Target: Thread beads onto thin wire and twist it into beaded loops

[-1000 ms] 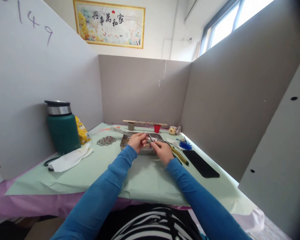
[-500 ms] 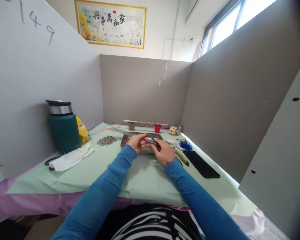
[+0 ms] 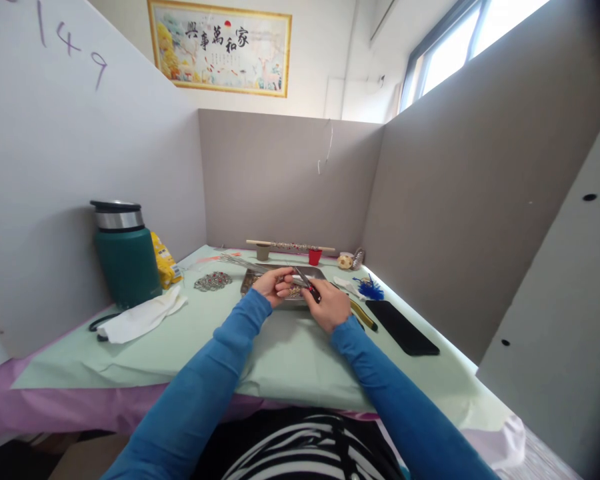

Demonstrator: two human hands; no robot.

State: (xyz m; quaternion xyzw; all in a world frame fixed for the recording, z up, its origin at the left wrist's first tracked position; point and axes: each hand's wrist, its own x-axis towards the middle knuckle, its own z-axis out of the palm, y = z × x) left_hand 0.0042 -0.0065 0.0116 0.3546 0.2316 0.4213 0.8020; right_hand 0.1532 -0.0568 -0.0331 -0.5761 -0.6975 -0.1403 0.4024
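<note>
Above the tray (image 3: 245, 288) on the bench (image 3: 290, 357), the person's two hands come close together. The left hand (image 3: 275, 285) has its thumb and first finger pressed together at the tips; they pinch a small piece (image 3: 293, 270), which is too small to be named. The other fingers of this hand are bent inward. The right hand (image 3: 333, 305) closes its fingers around the pliers (image 3: 314, 292), whose handle shows dark with some red. The thin nose of the pliers points away from the person and to the left, and its end is at the left fingertips. Whether the nose grips the small piece, one cannot tell.

Inside the tray lie many small bits, partly hidden by the hands. To the right of the right hand, a yellow handle (image 3: 365, 317) shows, and next to it lies a phone (image 3: 403, 328). Behind the phone is a blue tassel (image 3: 370, 289). At the back, a stick (image 3: 257, 243) rests across a grey cup (image 3: 263, 253) and a red cup (image 3: 315, 257). Left of the tray lies a heap of chain (image 3: 213, 281); farther left, a green bottle (image 3: 127, 267) stands upright behind a white cloth (image 3: 143, 319).
</note>
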